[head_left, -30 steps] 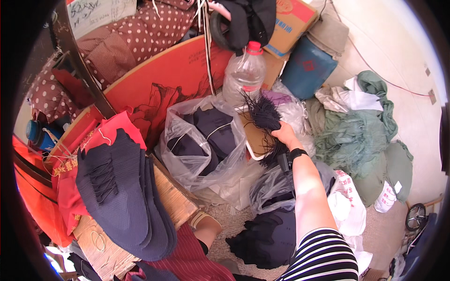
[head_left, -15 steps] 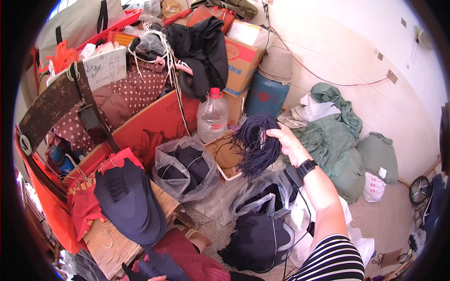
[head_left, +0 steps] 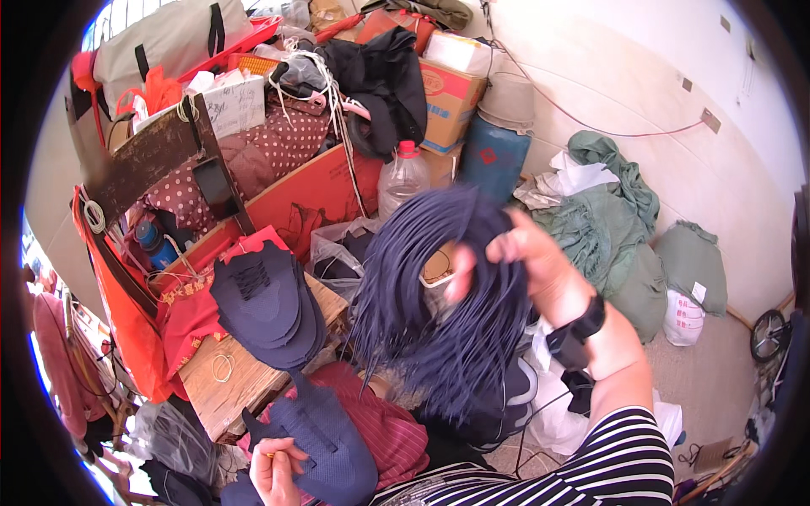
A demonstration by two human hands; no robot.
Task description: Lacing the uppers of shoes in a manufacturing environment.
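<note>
My right hand [head_left: 540, 261] is raised in front of me, fingers closed through a looped bundle of dark navy shoelaces [head_left: 384, 278]; its many loose ends hang down. Low at the left, my left hand [head_left: 277, 472] has its fingers curled at the edge of a navy knit shoe upper [head_left: 333, 443], which rests over the dark red striped cloth [head_left: 384, 422] on my lap. More such uppers lie as a flat stack [head_left: 274, 312] on a wooden bench [head_left: 224, 396], beside a loose pale rubber band [head_left: 223, 368].
Behind the laces stands a large clear bottle [head_left: 403, 181] with a red cap. A clear plastic bag [head_left: 333, 244] holds dark pieces. Green sacks [head_left: 692, 261] lie by the wall. Farther back are a cardboard box [head_left: 456, 101] and a blue drum [head_left: 494, 160]. A phone [head_left: 217, 187] leans on the wooden chair back.
My right hand has brought the lace bundle nearer, so it looks much larger. My left hand and the shoe upper have come further into view from the lower edge. The view has shifted.
</note>
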